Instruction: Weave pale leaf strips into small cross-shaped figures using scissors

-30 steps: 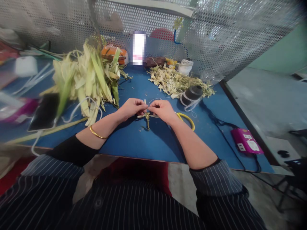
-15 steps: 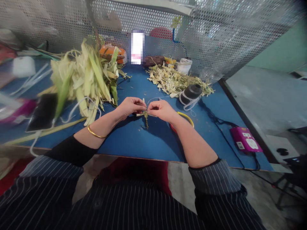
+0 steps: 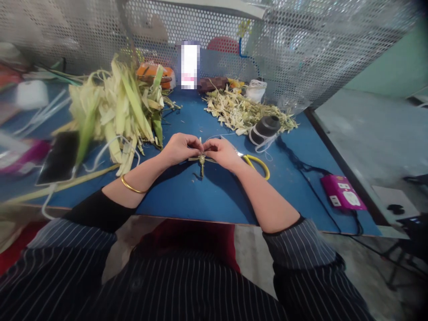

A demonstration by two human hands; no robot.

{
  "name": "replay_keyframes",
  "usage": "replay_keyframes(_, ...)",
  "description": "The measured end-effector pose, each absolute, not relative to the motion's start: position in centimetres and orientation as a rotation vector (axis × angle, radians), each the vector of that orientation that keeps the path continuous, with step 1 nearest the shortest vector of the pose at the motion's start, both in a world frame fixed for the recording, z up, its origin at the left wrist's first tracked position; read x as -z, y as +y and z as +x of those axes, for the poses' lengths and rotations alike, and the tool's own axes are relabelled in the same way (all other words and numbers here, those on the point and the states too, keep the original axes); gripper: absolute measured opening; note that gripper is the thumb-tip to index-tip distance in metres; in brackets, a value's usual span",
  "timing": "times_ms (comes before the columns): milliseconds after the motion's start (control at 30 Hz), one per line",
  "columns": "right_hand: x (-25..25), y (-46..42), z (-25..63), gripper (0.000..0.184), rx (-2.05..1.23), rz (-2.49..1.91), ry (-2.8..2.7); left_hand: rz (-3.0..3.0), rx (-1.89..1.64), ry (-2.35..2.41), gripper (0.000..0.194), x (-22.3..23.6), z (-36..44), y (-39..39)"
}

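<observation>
My left hand (image 3: pixel 181 148) is closed in a pinch at the top of a small tied corn-husk figure (image 3: pixel 202 163). Short husk strips stick out on both sides of the figure, and a dark stem points down toward me. From the right, my right hand (image 3: pixel 222 152) pinches at the same spot, its fingertips meeting the left ones around the thread (image 3: pixel 219 135). That pale thread runs behind the right hand toward a dark spool (image 3: pixel 265 130). What lies exactly between the fingertips is hidden. Scissors with yellow handles (image 3: pixel 259 167) lie just beyond my right wrist.
A heap of corn husks (image 3: pixel 115 107) lies at left, beside a phone (image 3: pixel 60 158) with a white cable. Dried husk scraps (image 3: pixel 230 111) are piled at the back right. A purple power box (image 3: pixel 343 192) sits at right. Perforated metal mesh (image 3: pixel 207 26) stands behind the blue table (image 3: pixel 187 198).
My hands have come together until the fingertips meet above the husk figure. The right forearm has shifted left, uncovering more of the scissors.
</observation>
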State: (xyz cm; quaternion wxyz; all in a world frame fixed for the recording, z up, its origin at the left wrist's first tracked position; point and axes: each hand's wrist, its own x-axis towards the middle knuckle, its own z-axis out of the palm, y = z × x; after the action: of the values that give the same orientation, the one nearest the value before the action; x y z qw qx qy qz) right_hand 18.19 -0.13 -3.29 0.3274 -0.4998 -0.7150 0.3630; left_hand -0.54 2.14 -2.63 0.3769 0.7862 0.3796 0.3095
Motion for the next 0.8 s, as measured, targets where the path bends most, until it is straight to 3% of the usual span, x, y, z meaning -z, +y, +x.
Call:
replay_keyframes(433, 3.5, -0.1, 17.8, 0.006, -0.768, -1.456, -1.963, 2.759, -0.795, 1.139, 0.017, 2.8, -0.3, 1.4)
replay_keyframes(800, 3.8, 0.0, 18.2, 0.013, -0.823, -1.398, -1.841, 2.848, -0.786, 1.233, 0.022, 3.3, -0.1, 1.4)
